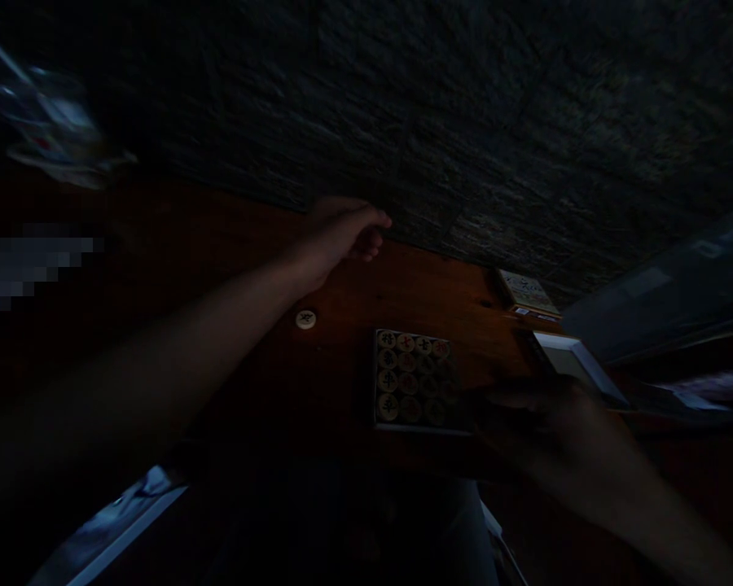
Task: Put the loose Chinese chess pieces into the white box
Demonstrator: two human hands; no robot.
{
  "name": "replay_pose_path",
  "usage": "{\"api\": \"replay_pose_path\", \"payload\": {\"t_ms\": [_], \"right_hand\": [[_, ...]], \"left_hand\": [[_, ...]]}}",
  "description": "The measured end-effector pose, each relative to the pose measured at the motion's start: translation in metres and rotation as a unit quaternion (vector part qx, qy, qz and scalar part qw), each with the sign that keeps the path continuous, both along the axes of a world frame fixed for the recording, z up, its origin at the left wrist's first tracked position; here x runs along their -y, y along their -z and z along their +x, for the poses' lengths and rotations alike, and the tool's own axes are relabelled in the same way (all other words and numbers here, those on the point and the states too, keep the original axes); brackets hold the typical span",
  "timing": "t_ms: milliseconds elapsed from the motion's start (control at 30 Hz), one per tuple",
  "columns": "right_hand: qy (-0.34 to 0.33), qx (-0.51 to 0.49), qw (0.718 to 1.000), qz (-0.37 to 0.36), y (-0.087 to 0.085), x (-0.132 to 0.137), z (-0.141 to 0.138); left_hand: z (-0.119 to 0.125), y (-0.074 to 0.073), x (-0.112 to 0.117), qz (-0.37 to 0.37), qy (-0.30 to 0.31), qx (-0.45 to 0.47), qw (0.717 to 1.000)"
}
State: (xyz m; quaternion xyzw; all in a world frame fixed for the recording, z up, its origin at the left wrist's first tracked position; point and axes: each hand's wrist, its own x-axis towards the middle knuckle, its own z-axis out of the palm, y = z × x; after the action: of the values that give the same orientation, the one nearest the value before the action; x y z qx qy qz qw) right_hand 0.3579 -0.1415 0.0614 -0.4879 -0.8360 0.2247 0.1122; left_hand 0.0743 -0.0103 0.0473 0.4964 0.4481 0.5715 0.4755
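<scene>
The scene is very dark. My left hand (342, 232) reaches far across a brown wooden table (452, 293) toward the dark stone wall, fingers curled inward; whatever they hold is hidden. One round pale game piece (306, 319) lies on the table under my left forearm. A shallow box (416, 379) filled with several round pieces marked in red and black sits at the table's middle. My right hand (525, 407) hovers in shadow at the box's right edge, and its fingers are too dark to read.
A printed booklet (527, 293) and a white-edged box lid (577, 362) lie at the table's right, beside a dark slanted panel (665, 293). A blurred clear glass object (49, 122) stands at the upper left. A pale strip (110, 525) shows at the bottom left.
</scene>
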Motion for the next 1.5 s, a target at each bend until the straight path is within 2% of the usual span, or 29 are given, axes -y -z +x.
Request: {"api": "replay_pose_path", "payload": {"t_ms": [67, 133, 167, 233, 267, 333, 433, 567, 700, 767, 900, 1000, 1067, 1300, 1500], "right_hand": [[0.001, -0.026, 0.999, 0.030, -0.004, -0.011, -0.005], [-0.003, -0.057, 0.998, 0.041, -0.009, -0.028, -0.013], [-0.007, -0.080, 0.996, 0.037, -0.011, -0.037, -0.018], [-0.019, -0.131, 0.991, 0.032, -0.016, -0.060, -0.029], [-0.009, -0.162, 0.985, 0.052, -0.018, -0.072, -0.035], [0.012, -0.205, 0.976, 0.068, -0.020, -0.096, -0.048], [0.039, -0.279, 0.958, 0.049, -0.014, -0.126, -0.065], [0.066, -0.336, 0.939, 0.037, 0.005, -0.146, -0.071], [0.046, -0.332, 0.942, 0.029, 0.027, -0.150, -0.064], [0.026, -0.325, 0.945, 0.021, 0.035, -0.149, -0.062], [-0.003, -0.331, 0.944, -0.013, 0.041, -0.144, -0.065], [0.015, -0.359, 0.933, -0.018, 0.041, -0.142, -0.065], [0.039, -0.382, 0.923, -0.003, 0.041, -0.142, -0.064], [0.056, -0.427, 0.902, -0.017, 0.050, -0.143, -0.066], [0.086, -0.449, 0.888, -0.053, 0.050, -0.135, -0.071]], "left_hand": [[-0.015, -0.010, -0.001, 0.011, 0.003, -0.072, 0.997], [-0.035, -0.017, 0.000, 0.019, 0.033, -0.174, 0.984], [-0.045, -0.019, 0.002, 0.020, 0.063, -0.229, 0.971], [-0.065, -0.019, 0.009, 0.010, 0.155, -0.340, 0.928], [-0.074, -0.018, 0.014, 0.003, 0.194, -0.385, 0.902], [-0.088, -0.010, 0.024, -0.023, 0.242, -0.424, 0.872], [-0.096, 0.005, 0.038, -0.026, 0.235, -0.438, 0.867], [-0.096, 0.023, 0.049, -0.001, 0.241, -0.413, 0.878], [-0.082, 0.029, 0.040, -0.004, 0.212, -0.329, 0.920], [-0.065, 0.029, 0.027, -0.021, 0.195, -0.261, 0.945], [-0.015, 0.026, 0.002, -0.022, 0.146, -0.108, 0.983], [0.015, 0.024, -0.006, -0.002, 0.156, -0.051, 0.986], [0.025, 0.025, -0.006, 0.015, 0.163, -0.033, 0.986], [0.027, 0.040, 0.006, 0.036, 0.141, -0.019, 0.989], [0.026, 0.043, 0.008, 0.058, 0.115, -0.042, 0.991]]}}
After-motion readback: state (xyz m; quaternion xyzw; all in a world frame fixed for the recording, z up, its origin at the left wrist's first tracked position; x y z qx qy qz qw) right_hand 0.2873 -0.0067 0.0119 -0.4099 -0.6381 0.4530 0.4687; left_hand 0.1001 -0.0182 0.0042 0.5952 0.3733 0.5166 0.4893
